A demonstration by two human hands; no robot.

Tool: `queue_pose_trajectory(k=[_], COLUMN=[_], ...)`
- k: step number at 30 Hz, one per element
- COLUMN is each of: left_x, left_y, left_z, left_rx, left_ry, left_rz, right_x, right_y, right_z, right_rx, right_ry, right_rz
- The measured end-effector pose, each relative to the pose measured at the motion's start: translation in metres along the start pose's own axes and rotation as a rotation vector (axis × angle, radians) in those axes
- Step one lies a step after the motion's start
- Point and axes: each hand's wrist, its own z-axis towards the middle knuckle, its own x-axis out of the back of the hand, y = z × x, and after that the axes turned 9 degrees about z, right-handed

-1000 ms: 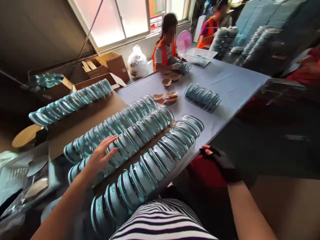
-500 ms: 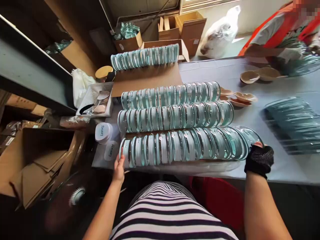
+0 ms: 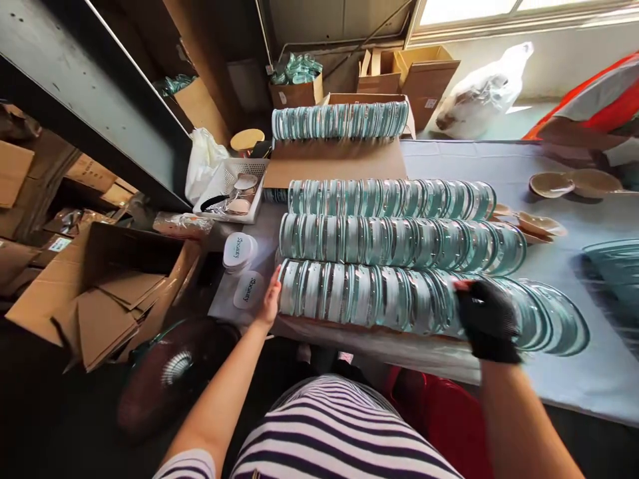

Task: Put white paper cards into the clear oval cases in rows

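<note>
Several rows of round, greenish clear glass pieces stand on edge; I cannot tell whether they are lids or dishes. My left hand [image 3: 271, 298] is bare, its fingers stretched out flat against the left end of the front glass row [image 3: 364, 293]. Over the right part of that row is my right hand [image 3: 486, 316], in a black glove with a bare fingertip showing. Motion smears its fingers, and it hides the glass beneath. Past it, the rightmost pieces [image 3: 559, 319] lean over in a fan. Close behind run the second row [image 3: 399, 239] and the third row [image 3: 389, 199].
Another glass row [image 3: 339, 121] stands at the back beyond a cardboard sheet [image 3: 334, 159]. A white basket [image 3: 257, 206] and printed white pads [image 3: 238, 251] lie left. Brown shell-shaped dishes [image 3: 542, 223] and more glass [image 3: 614, 266] are right. A fan [image 3: 174, 372] stands by the table.
The view has swung left, so things sit farther right. My right hand has left the front row's right end and come inward over it; the end pieces now lean. My left hand stays at the left end.
</note>
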Motion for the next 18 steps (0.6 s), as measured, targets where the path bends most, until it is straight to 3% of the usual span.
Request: queue_pose_trajectory(k=[1,3,5,7,11,14,18], left_x=[-0.002,-0.005,-0.008,-0.01,-0.009,-0.008,-0.009], left_y=[-0.001,-0.004,-0.005,-0.006,-0.004,-0.002,-0.004], left_z=[0.002,0.005,0.006,0.006,0.008,0.013,0.022], left_rx=[-0.03,-0.058,-0.069,-0.076,-0.104,-0.107,-0.09], left_ry=[-0.022,-0.049,-0.069,-0.083,-0.14,-0.196,-0.266], left_rz=[-0.018,-0.043,-0.037,-0.047,-0.085,-0.103,-0.148], right_x=[-0.019,-0.063,-0.106,-0.142,-0.18,-0.183,-0.168], right_y=[-0.045,-0.137,-0.214,-0.268,-0.316,-0.329,-0.326], right_z=[0.001,0.003,0.006,0.011,0.018,0.011,-0.012], right_rx=[0.173,0.415,0.548,0.581,0.616,0.714,0.815], right_ry=[-0.195,-0.456,-0.63,-0.807,-1.094,-1.056,-0.935], right_rz=[0.04,-0.066,-0.227,-0.392,-0.634,-0.725,-0.726])
